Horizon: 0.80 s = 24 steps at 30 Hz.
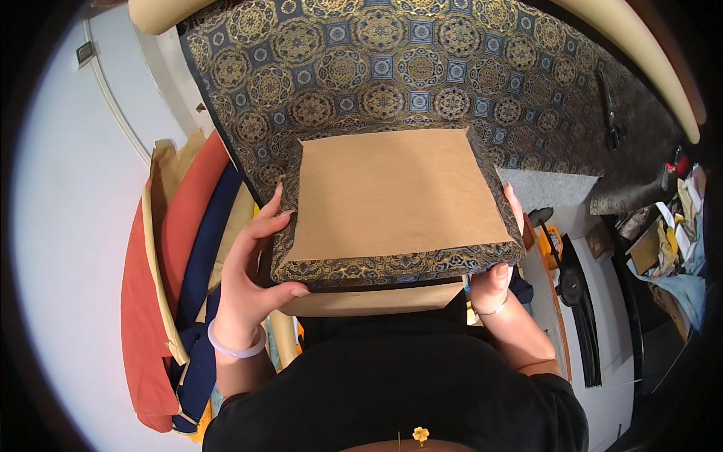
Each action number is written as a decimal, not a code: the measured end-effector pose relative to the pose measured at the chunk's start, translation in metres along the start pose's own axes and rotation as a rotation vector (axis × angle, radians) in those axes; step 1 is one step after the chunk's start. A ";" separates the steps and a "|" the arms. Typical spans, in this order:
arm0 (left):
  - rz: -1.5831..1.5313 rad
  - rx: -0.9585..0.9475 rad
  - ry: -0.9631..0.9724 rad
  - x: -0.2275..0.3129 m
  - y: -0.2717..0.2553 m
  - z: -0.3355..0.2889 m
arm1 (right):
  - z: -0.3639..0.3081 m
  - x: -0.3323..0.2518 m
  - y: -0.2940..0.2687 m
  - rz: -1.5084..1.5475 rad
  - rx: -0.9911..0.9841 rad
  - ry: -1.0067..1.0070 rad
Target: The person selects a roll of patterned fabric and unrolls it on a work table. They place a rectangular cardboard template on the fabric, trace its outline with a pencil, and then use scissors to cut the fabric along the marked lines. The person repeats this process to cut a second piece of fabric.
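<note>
The left hand (252, 267) and the right hand (491, 290) hold a brocade-covered box (395, 192) between them, in front of the person's dark top. The left hand spreads wide at the box's left near corner, thumb below the near side and fingers up along the left side; the right hand grips the right side, its thumb at the right near corner. A flat brown panel faces up, framed by a patterned border (392, 264). Under the near side shows a brown strip (376, 301); whether it belongs to the box I cannot tell. Beyond, patterned cloth (380, 68) covers the tabletop, with black scissors (614, 134) toward its right end. A cream roll (162, 11) lies at the far left corner; red fabric (147, 316) and navy fabric (203, 248) stand beside the left edge.
</note>
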<state>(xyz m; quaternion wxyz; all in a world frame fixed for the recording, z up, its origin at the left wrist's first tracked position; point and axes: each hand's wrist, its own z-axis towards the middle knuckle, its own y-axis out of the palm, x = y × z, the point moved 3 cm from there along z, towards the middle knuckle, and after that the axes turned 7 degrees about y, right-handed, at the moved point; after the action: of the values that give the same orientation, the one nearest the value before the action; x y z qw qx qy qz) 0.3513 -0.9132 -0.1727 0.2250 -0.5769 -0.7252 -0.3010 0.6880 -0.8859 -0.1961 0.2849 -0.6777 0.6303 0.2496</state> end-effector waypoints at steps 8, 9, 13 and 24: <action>0.599 0.008 0.303 0.021 0.011 0.006 | 0.007 -0.018 0.007 0.029 -0.057 -0.003; 0.863 -0.028 0.387 0.038 0.021 0.006 | 0.008 -0.017 0.006 0.017 -0.045 -0.036; 1.212 -0.348 0.564 0.064 0.067 0.011 | 0.006 -0.020 0.001 -0.011 -0.088 -0.105; 1.125 -0.325 0.618 0.060 0.066 0.018 | -0.073 0.075 0.000 0.267 -0.067 0.118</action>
<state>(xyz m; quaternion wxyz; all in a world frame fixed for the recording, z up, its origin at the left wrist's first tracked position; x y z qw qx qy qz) 0.4016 -0.8487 -0.1338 0.4558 -0.7814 -0.1605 -0.3948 0.6923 -0.9906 -0.1969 0.1885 -0.6104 0.7219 0.2660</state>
